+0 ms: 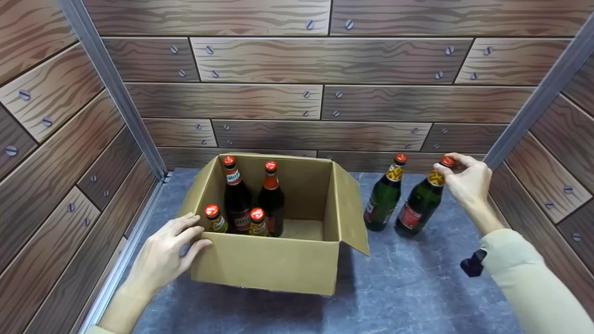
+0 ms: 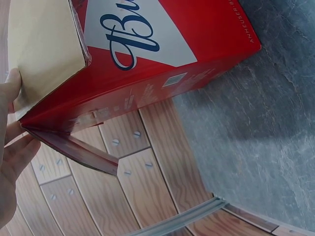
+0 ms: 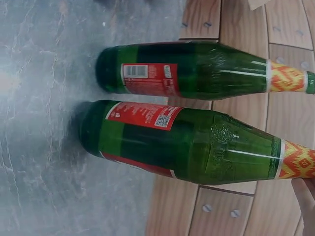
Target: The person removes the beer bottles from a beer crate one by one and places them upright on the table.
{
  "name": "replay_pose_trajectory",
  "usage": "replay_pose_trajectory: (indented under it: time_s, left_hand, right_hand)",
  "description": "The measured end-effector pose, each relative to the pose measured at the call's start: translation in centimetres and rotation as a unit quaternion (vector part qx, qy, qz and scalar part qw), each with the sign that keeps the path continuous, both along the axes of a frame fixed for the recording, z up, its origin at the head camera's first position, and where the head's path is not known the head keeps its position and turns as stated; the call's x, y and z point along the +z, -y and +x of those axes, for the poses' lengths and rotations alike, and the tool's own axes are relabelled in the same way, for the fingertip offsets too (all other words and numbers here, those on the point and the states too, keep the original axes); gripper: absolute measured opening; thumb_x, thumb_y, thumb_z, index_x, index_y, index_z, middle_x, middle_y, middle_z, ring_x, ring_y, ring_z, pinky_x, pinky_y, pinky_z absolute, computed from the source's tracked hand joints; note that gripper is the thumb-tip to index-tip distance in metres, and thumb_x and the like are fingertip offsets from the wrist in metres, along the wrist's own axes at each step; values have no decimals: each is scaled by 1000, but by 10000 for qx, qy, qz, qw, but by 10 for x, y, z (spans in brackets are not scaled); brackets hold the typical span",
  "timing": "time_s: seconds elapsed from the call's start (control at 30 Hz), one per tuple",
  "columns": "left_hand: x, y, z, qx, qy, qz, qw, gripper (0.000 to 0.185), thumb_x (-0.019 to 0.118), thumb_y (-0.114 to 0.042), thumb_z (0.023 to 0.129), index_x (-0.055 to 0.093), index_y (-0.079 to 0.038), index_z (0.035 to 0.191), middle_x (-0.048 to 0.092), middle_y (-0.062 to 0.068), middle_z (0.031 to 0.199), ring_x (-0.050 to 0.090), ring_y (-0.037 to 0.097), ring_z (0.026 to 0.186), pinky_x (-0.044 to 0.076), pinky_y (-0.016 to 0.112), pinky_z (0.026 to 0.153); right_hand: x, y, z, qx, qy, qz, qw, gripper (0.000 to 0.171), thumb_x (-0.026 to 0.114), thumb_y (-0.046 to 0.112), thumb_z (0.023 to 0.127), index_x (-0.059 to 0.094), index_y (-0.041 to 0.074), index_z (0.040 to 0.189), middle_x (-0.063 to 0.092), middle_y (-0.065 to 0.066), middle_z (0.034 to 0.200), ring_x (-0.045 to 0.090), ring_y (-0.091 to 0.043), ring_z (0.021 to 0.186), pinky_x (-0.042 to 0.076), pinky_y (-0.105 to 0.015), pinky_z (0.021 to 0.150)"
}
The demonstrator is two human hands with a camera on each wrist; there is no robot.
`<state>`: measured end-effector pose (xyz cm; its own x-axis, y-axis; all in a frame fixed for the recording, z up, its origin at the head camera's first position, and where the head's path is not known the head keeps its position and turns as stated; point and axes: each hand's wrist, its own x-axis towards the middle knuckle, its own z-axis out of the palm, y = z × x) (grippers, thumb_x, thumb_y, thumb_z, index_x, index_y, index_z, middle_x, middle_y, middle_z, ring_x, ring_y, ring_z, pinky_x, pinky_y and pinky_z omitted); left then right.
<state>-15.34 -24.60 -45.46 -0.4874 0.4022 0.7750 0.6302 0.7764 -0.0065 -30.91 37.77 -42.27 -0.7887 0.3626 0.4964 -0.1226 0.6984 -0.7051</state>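
An open cardboard box, with brown flaps and a red printed side in the left wrist view, stands on the grey-blue surface. My left hand grips its front left corner, thumb on the near flap and fingers around the edge. Inside stand several capped bottles: dark ones at the back and ones with yellow neck labels in front. My right hand pinches the top of a green bottle by its red cap and neck; the bottle leans slightly right. Beside it is another green bottle, its yellow-and-red neck band showing.
Wood-patterned walls enclose the work surface at the back and both sides, with grey metal strips at the corners. The box's right flap sticks out toward the green bottles. A black device sits at the right sleeve.
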Motion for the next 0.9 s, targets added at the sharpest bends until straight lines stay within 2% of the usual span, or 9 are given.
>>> replay_pose_trajectory:
  time_s: [0.23,0.3,0.43,0.53,0.7,0.9]
  left_hand:
    - [0,0,1,23,44,-2,10000,54,57,-52,106,80,-5,99,80,17,111,77,37,105,64,47,89]
    - [0,-1,0,-13,46,33,10000,52,58,-52,105,80,-5,99,79,17,111,77,37,105,64,48,89]
    - [1,-1,0,4,39,14,10000,54,56,-53,106,80,-5,99,80,17,111,77,36,105,64,47,89]
    - [1,-1,0,27,30,-7,10000,56,54,-54,106,80,-5,99,80,17,111,77,36,105,64,47,89]
    - [0,-1,1,16,56,35,10000,54,56,-53,105,80,-5,99,80,17,111,77,37,105,65,48,88]
    - [-1,-1,1,-10,41,91,9999,55,56,-53,106,80,-5,98,80,17,110,77,38,105,65,49,87]
  right_hand:
    - [-11,-1,-9,-148,93,128,9998,32,89,22,85,82,10,114,74,11,87,53,23,62,42,-1,62]
    - [-11,-2,-10,-181,115,84,9997,32,89,23,86,82,11,114,73,14,85,53,23,62,42,-2,64]
    - [-12,-3,-12,-199,103,-40,9997,34,89,26,86,81,11,114,61,32,77,53,22,63,41,-4,66]
    - [-13,-3,-13,-188,136,-171,9996,37,90,27,85,81,9,115,54,40,74,54,22,64,42,-3,64]
    - [-12,-3,-12,-78,261,-311,9991,42,93,32,82,81,9,115,54,42,72,56,19,67,44,-3,61]
    - [-13,-2,-11,42,362,-483,9982,46,93,35,81,80,10,117,58,40,77,59,18,71,46,-4,63]
